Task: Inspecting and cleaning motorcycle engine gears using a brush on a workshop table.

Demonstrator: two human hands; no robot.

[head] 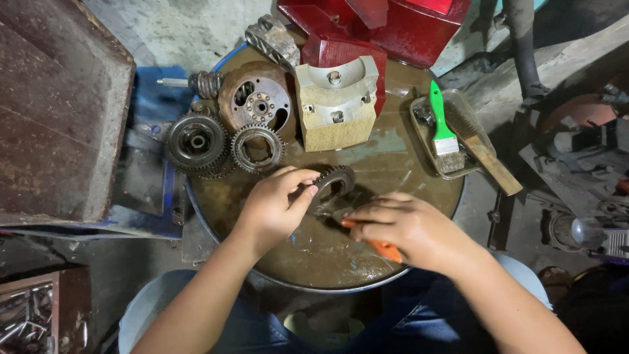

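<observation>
My left hand point(275, 203) holds a dark toothed gear point(335, 178) upright over a round oily drum top point(393, 177), fingers pinching its rim. My right hand point(406, 226) grips an orange-handled tool point(386, 249), its working end pressed against the gear's lower edge; the tip is hidden by my fingers. Both hands meet at the middle of the drum top.
Two gears point(196, 143) point(258, 148), a rusty round plate point(257, 99) and a pale metal block point(337, 98) lie at the back. A tray point(419, 108) holds a green-handled brush point(441, 124) and a wire brush point(481, 147). Red metal part point(393, 26) behind; rusty box point(52, 111) left.
</observation>
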